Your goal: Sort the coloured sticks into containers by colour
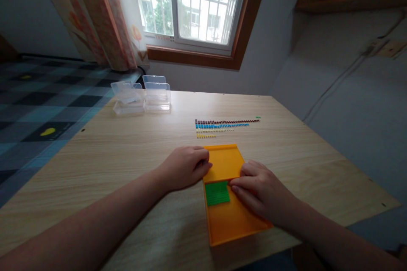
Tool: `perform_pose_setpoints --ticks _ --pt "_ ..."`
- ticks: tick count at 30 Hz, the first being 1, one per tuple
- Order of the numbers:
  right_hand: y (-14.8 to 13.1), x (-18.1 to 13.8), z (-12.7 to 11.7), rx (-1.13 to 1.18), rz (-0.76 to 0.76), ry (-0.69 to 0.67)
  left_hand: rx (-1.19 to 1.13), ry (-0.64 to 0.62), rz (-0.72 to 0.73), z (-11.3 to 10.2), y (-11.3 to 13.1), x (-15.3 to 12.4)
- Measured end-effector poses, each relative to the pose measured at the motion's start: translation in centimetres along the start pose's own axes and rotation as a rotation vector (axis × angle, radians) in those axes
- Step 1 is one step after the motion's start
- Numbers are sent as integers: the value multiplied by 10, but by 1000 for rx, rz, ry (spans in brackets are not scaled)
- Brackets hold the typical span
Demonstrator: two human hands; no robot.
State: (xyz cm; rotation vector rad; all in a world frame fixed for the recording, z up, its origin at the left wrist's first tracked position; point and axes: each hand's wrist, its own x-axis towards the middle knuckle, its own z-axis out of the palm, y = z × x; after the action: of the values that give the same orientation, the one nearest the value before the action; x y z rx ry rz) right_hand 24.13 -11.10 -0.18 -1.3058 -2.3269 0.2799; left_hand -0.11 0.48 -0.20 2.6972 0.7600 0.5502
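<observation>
An orange tray (pixel 235 224) lies near the table's front edge, split by a ridge into a far and a near section. A green ribbed plate (pixel 217 193) sits in the near section, against its left wall and the ridge. My left hand (pixel 190 165) is closed on the tray's far left edge, its fingers curled at the rim. My right hand (pixel 257 186) reaches over the tray's right side. Its thumb and index finger are pinched together by the green plate's upper right corner, and anything between them is hidden.
Beyond the tray, small pieces lie in rows: dark red (pixel 229 122), blue (pixel 219 126), pale and yellow (pixel 205 136), with a few green bits (pixel 258 117). Clear plastic boxes (pixel 157 97) with raised lids stand at the back left of the wooden table (pixel 127 148).
</observation>
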Motion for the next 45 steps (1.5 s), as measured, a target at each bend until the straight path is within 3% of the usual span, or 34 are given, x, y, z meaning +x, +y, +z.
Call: perform_pose_setpoints --ticks 6,10,12,14,16,20,23,27,37,45 --pt "-3 -3 -8 57 -11 -1 -6 0 -7 0 -1 0" --pt "19 1 -33 50 -31 142 -12 14 5 -2 -2 0" --pt "53 10 -49 48 53 286 -17 24 11 -3 -3 0" --pt "100 22 -63 81 273 450 -38 26 -1 -4 -4 0" --pt "152 36 -72 87 396 527 -64 24 -24 -4 -5 1" --pt "238 58 -72 151 581 555 -96 27 -49 -5 -5 1" --pt "272 69 -67 205 645 525 -104 25 -65 -5 -5 1" --pt "291 81 -65 244 641 443 -110 25 -76 -5 -5 1" --pt "307 86 -63 196 526 215 -125 -5 -94 -3 -8 0" --pt "311 93 -60 115 510 213 -124 -9 -95 -2 -9 0"
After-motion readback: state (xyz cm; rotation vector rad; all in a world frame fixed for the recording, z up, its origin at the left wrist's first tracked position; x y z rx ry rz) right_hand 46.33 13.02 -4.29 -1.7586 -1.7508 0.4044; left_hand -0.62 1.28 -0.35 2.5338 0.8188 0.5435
